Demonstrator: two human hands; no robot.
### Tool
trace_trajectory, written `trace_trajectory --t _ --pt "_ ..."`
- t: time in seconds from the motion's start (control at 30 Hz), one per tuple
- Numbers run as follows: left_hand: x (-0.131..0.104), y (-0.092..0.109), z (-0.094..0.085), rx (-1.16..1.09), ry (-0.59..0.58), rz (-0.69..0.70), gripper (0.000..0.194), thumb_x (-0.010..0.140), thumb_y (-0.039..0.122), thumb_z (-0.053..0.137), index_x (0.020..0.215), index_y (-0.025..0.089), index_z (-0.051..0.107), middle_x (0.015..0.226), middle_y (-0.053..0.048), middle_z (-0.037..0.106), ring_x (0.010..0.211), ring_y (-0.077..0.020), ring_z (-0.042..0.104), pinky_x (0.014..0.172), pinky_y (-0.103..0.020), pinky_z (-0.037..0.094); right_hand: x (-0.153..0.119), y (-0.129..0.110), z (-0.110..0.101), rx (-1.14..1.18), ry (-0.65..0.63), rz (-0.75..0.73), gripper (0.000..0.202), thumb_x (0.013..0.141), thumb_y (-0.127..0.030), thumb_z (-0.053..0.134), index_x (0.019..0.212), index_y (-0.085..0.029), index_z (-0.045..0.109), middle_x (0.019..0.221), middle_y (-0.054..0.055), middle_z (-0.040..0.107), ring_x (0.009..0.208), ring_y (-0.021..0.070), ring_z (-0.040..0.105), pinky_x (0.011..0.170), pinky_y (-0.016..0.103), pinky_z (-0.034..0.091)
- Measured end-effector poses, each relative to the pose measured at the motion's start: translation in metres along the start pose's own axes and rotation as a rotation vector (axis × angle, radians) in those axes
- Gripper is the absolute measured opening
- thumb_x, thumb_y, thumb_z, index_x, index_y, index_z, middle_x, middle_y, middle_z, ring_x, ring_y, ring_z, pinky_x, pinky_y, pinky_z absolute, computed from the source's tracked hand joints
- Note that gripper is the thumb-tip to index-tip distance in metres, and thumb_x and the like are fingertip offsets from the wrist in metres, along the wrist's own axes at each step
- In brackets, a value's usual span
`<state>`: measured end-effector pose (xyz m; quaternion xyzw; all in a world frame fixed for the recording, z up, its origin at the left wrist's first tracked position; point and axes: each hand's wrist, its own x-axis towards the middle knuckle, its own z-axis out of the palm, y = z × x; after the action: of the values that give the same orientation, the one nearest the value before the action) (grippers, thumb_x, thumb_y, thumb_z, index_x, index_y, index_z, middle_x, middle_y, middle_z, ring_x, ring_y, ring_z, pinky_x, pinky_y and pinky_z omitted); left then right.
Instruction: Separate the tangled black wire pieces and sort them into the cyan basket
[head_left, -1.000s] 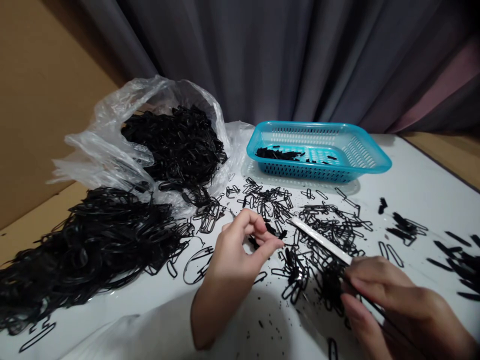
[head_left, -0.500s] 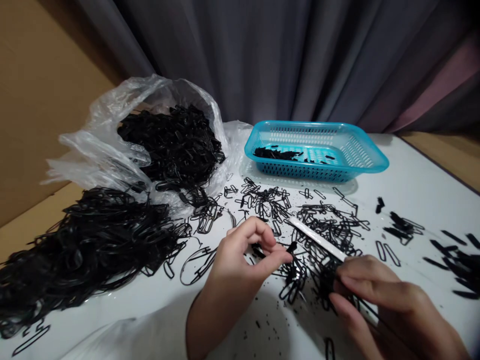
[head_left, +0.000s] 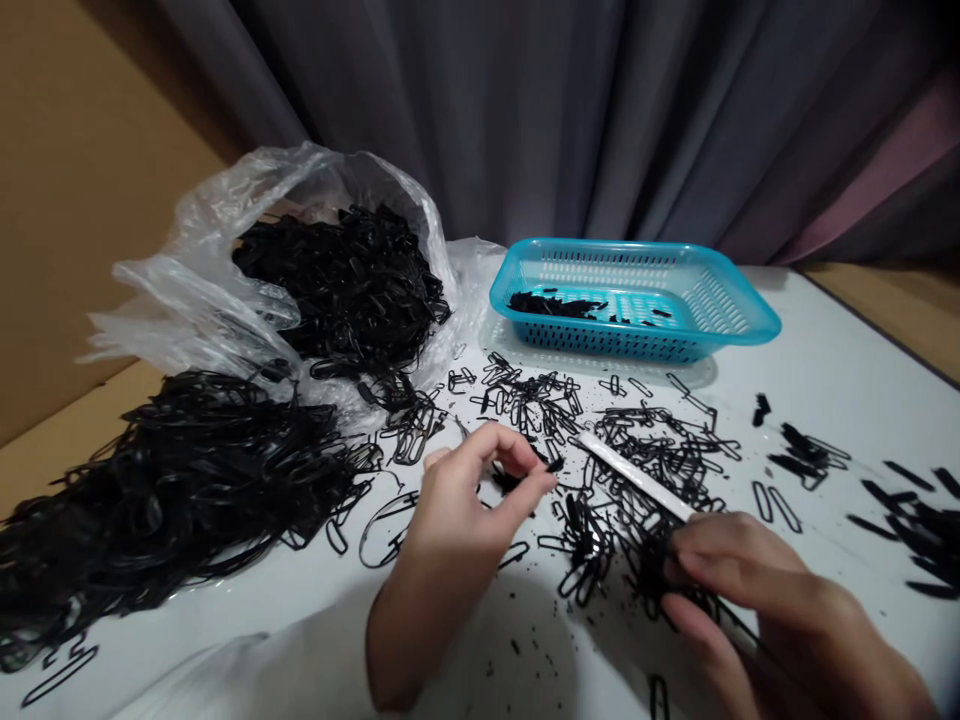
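Observation:
My left hand [head_left: 469, 510] pinches a small black piece [head_left: 555, 465] between thumb and forefinger, just above the table. My right hand [head_left: 780, 610] is closed at the lower right, with a slim white stick [head_left: 637, 475] reaching out from behind its fingers. The stick's far end lies among thin black loops [head_left: 660, 440]. What its near end looks like is hidden by the hand. A dark heap of small loops [head_left: 585, 540] lies between both hands, and black crumbs dot the tabletop in front.
A clear plastic bag [head_left: 225, 220] full of black strips stands at the back left, with a large tangled pile [head_left: 187, 480] before it. Behind the loops is a blue perforated basket [head_left: 735, 310] with black bits inside. Several short black pieces [head_left: 919, 530] lie far right.
My left hand has drawn slightly left and up, away from the heap of loops, with the small black piece in its pinch. My right hand has hardly moved.

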<state>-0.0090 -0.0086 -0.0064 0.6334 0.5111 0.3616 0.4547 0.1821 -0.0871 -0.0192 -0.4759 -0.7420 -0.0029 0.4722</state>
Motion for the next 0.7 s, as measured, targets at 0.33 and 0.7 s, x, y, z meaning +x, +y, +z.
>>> trace_trajectory --t 0.33,0.7 --pt "-0.010 0.011 0.001 0.364 0.035 0.224 0.018 0.078 0.015 0.065 0.081 0.033 0.064 0.086 0.013 0.068 0.084 -0.0147 0.061 0.085 -0.038 0.021 -0.018 0.019 -0.011 -0.017 -0.056 -0.116 0.025 0.079 -0.008 0.062 0.100 -0.023 0.064 0.077 0.004 0.072 0.069 0.0153 0.072 0.062 0.019 0.060" --pt "-0.015 0.013 0.003 0.340 0.031 0.274 0.021 0.074 0.007 0.066 0.078 0.027 0.061 0.080 0.012 0.067 0.077 -0.0135 0.061 0.085 -0.038 0.023 -0.004 0.022 -0.014 -0.010 -0.241 -0.147 0.009 0.086 -0.019 0.058 0.088 -0.024 0.065 0.073 0.002 0.073 0.064 0.0133 0.072 0.059 0.015 0.059"
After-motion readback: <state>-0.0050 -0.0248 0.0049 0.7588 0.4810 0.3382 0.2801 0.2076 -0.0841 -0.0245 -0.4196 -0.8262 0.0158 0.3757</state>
